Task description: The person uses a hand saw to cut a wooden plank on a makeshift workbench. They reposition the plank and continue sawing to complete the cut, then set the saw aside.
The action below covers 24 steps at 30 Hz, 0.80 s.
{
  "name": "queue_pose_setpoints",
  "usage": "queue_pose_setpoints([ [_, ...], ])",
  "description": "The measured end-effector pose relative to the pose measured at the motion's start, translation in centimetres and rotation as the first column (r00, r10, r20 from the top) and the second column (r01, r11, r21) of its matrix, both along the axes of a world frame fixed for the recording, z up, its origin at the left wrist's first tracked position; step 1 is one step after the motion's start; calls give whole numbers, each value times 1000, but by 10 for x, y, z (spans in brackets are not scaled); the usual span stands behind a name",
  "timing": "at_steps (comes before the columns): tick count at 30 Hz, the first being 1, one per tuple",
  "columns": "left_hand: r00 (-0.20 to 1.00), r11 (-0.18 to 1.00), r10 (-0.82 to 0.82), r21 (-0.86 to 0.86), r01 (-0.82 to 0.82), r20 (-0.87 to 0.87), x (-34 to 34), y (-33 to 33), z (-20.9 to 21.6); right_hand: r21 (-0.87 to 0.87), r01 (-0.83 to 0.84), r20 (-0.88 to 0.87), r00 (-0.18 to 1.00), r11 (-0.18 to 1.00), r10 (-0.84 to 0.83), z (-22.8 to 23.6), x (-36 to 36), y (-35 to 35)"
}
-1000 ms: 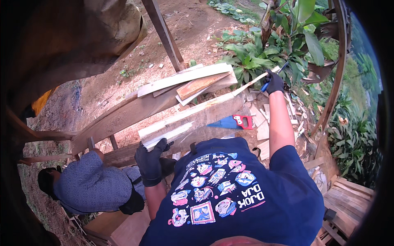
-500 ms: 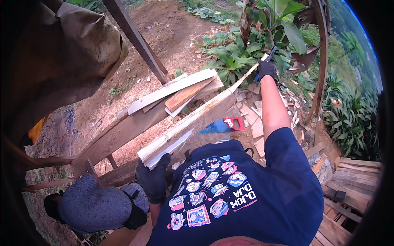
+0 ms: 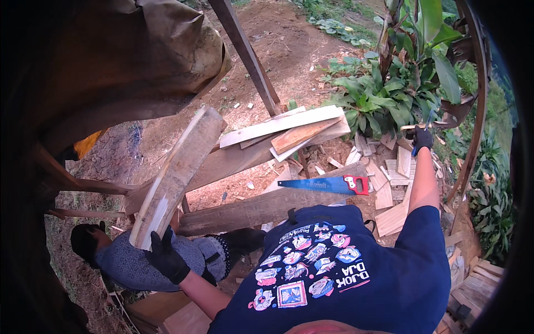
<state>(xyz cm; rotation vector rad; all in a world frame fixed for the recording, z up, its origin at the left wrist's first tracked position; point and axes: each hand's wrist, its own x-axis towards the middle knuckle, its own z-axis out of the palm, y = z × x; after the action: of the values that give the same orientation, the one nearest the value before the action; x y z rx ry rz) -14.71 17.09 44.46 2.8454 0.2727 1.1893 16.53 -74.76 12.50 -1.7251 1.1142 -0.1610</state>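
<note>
My left hand (image 3: 166, 257), in a black glove, grips the near end of a long pale wooden plank (image 3: 178, 172). The plank tilts up and away to the right, over a crouching person (image 3: 144, 261) in a grey-blue top. My right hand (image 3: 423, 137), also gloved, is stretched far out to the right. It is closed around a small blue-handled thing that I cannot make out, close to a thin stick by the green plants. A handsaw (image 3: 328, 185) with a blue blade and red handle lies on a dark board (image 3: 250, 211) in front of my chest.
Loose boards (image 3: 283, 129) are stacked across a rough wooden frame over bare earth. A slanted post (image 3: 250, 58) rises behind them. Offcuts (image 3: 389, 183) litter the ground at right, beside leafy plants (image 3: 389, 89). A dark tarp (image 3: 111, 67) hangs at upper left.
My right hand has let go of the plank's far end and stays stretched out. My left hand has swung the plank from lying across to standing steeply at my left.
</note>
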Motion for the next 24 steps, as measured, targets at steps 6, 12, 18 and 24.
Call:
queue_pose_setpoints([
  [6,934,112,-91,-929,353,344,28,-41,-35,635,104,53,983,765,-178,-46,-34,88],
  [12,895,-133,-187,-913,385,405,46,-80,-65,804,-411,388,910,429,145,63,-72,244],
  [18,853,-385,-293,-870,309,432,75,-93,-104,552,-773,696,633,311,338,229,-98,346],
  [24,832,-689,-139,-656,309,537,82,-91,-145,478,-721,385,686,502,617,271,-109,373],
])
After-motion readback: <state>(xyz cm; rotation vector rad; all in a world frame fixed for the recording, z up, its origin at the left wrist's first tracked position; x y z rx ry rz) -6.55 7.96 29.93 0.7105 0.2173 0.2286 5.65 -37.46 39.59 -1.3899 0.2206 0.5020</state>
